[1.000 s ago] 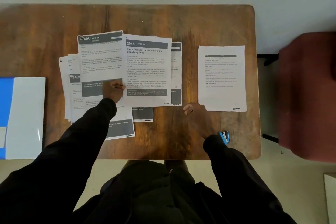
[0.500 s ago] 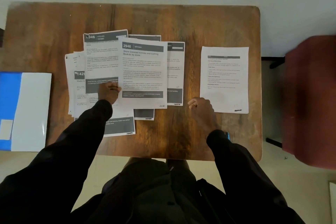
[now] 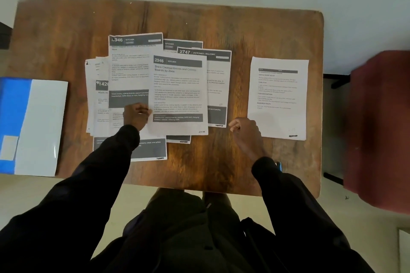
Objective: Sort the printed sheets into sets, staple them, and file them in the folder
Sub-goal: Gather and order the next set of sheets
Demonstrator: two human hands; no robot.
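Several printed sheets lie fanned out and overlapping on the wooden table (image 3: 199,162). On top lies a sheet headed "2946 Kitchen" (image 3: 178,93). My left hand (image 3: 136,115) is closed on that sheet's lower left edge. Under it a second 2946 sheet (image 3: 131,66) shows at the left and a "2747 Entrance / Balcony" sheet (image 3: 218,86) at the right. My right hand (image 3: 246,133) rests on the bare wood with curled fingers and holds nothing. The blue stapler (image 3: 279,166) is almost hidden behind my right sleeve. A blue and white folder (image 3: 37,124) lies at the table's left edge.
A single printed sheet (image 3: 278,97) lies apart at the right of the table. A dark red chair (image 3: 379,131) stands beyond the right edge. The wall runs along the far edge. My lap is under the near edge.
The top 2946 sheet has slid towards me under my left hand, uncovering the header and more of the 2747 sheet. My right hand has barely moved. The view has shifted slightly.
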